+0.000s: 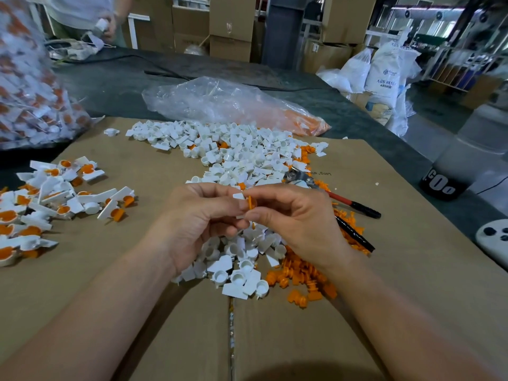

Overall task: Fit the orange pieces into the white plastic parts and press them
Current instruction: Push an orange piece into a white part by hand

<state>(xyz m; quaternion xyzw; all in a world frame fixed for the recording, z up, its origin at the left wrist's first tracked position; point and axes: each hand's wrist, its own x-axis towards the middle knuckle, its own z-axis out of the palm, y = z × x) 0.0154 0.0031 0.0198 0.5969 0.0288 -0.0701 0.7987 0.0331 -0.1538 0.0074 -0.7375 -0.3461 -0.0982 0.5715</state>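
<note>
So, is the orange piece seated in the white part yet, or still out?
Not seated: the orange piece, pinched by the right hand, shows edge-on beside the white part in the left hand. Whether they touch, cannot tell.

Premises: a plastics factory floor, hand-assembly station. A flattened cardboard sheet (132, 276) covers the worktop (123, 86) and carries white plastic parts (239, 152) and orange pieces (299, 273) in loose bulk heaps. Just beyond the sheet lies a clear bag (220, 103) of further stock. At its left edge stands a full bag of fitted pieces (30, 86). Well beyond the sheet are stacked cartons (231, 23), and to its far right white sacks (386, 75) marked "ABS".
</note>
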